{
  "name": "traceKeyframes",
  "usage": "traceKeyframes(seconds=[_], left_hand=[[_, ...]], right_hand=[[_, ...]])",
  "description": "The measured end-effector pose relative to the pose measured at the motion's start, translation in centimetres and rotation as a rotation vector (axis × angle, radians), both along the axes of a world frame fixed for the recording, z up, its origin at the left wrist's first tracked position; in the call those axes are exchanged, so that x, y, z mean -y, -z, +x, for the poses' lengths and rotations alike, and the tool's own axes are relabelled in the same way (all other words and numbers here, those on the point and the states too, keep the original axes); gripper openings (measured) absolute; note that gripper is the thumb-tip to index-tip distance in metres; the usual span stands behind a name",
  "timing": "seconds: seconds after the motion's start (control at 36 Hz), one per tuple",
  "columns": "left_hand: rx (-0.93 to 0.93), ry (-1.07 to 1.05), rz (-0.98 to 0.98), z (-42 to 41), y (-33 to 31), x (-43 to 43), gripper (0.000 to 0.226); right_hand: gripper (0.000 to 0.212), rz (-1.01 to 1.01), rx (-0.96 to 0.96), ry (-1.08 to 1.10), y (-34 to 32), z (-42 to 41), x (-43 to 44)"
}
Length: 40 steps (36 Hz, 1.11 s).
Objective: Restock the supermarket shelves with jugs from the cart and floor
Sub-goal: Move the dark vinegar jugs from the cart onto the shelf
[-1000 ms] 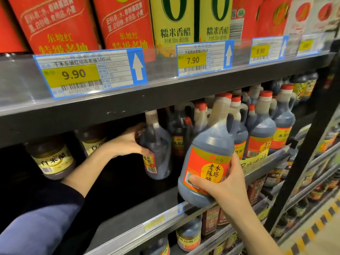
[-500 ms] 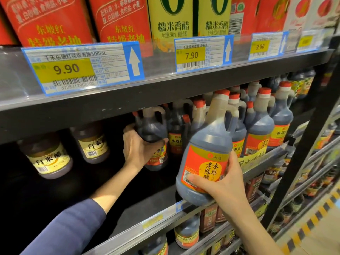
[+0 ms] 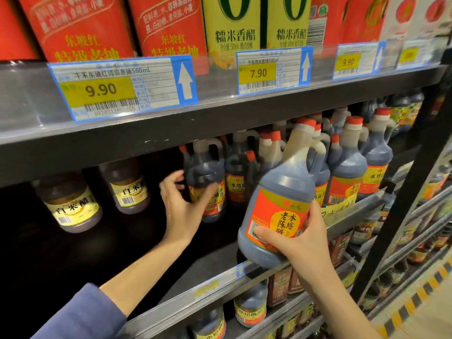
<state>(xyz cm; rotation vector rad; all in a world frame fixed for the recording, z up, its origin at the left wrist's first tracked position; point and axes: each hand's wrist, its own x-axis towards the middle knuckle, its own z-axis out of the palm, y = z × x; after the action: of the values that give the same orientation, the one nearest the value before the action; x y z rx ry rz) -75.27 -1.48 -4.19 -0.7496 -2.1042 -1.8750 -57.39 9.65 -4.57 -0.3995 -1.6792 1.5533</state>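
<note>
Head view: right hand [image 3: 297,237] clasps a dark jug [image 3: 281,206] low on its orange-and-yellow label, thumb across the label's lower left, fingers wrapped round the right side; jug tilted, red cap leaning up and right, its base at the front lip of the middle shelf [image 3: 220,277], whether touching or just above it I cannot tell; left hand [image 3: 182,206] reached deep into the same shelf, fingers spread and loosened around a second jug [image 3: 208,182] standing at the back, thumb across its label, fingertips beside its left flank, not clenched; that jug upright, handle toward the camera; to its right a packed row of like jugs [image 3: 347,172] with red caps, running toward the black upright post [image 3: 413,182]; to the left, two squat bottles with cream labels [image 3: 73,206] standing well apart from the jugs; price tag 9.90 [image 3: 122,89] and price tag 7.90 [image 3: 274,69] on the rail of the shelf above; blue sleeve [image 3: 80,314] at lower left
</note>
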Motion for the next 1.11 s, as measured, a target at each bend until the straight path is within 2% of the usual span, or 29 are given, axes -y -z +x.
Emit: traceKeyframes(seconds=[0.06,0.08,0.14,0.19,0.28,0.47,0.69,0.81,0.92,1.06,1.11], left_hand=[[0.005,0.220,-0.055,1.6,0.1,1.0,0.060],[0.041,0.343,-0.130,2.4,0.0,1.4,0.059],[0.049,0.532,-0.367,3.6,-0.2,1.9,0.070],[-0.025,0.634,-0.579,4.8,-0.5,2.0,0.081],[-0.040,0.719,-0.620,6.3,-1.2,1.3,0.081],[0.028,0.641,-0.509,7.7,-0.7,0.2,0.082],[-0.145,0.604,-0.569,7.2,-1.9,1.9,0.093],[-0.185,0.579,-0.586,6.1,-2.4,2.7,0.079],[-0.154,0.656,-0.548,5.1,-2.2,3.0,0.059],[-0.170,0.529,-0.608,2.9,-0.3,3.0,0.089],[-0.110,0.453,-0.648,2.6,0.3,2.9,0.096]], right_hand=[[0.099,0.000,-0.008,0.001,0.1,0.0,0.0],[0.100,0.002,-0.012,0.000,0.0,0.0,0.1],[0.101,0.012,-0.020,-0.004,0.0,0.0,0.2],[0.101,0.022,-0.026,-0.011,0.0,0.0,0.2],[0.098,0.058,-0.035,-0.002,-0.1,0.0,0.3],[0.101,0.080,-0.060,0.014,-0.1,0.1,0.5],[0.097,0.105,-0.064,0.025,0.9,0.2,2.3],[0.105,0.125,-0.053,0.041,1.1,-1.1,3.0],[0.104,0.174,-0.051,0.043,0.8,-2.5,3.7],[0.101,0.267,-0.005,0.012,0.6,-4.3,3.7],[0.095,0.299,0.053,0.003,0.8,-5.0,3.5]])
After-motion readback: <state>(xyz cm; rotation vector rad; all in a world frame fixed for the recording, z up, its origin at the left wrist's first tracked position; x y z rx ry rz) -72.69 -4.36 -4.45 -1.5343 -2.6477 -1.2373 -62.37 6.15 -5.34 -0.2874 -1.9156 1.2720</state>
